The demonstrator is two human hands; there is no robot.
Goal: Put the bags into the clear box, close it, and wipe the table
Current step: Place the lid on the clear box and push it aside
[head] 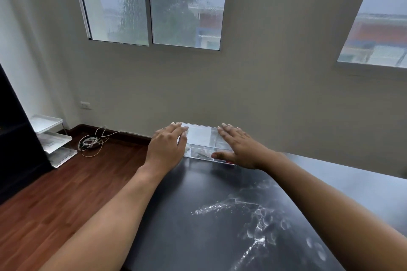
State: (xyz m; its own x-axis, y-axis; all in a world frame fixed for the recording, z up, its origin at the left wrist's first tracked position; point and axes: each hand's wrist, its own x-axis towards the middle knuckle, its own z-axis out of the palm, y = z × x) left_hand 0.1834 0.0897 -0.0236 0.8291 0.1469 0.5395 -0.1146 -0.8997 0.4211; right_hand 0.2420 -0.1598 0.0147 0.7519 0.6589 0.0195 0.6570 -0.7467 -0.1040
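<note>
A clear box (201,136) stands at the far left corner of the black table (198,226), close to the wall. Its lid lies flat on top. Through the front wall I make out dark bags (201,153) inside, with a bit of red at the right end. My left hand (167,146) rests flat on the left end of the lid, fingers spread. Over the right end lies my right hand (236,145), also flat, its thumb down along the box's front wall. A smear of white powder and round marks (255,220) covers the table's middle.
A white three-tier rack (52,138) stands on the wooden floor at left, beside a dark cabinet (15,138). A coil of white cable (90,142) lies by the baseboard. The table's left edge drops to the floor just beside the box.
</note>
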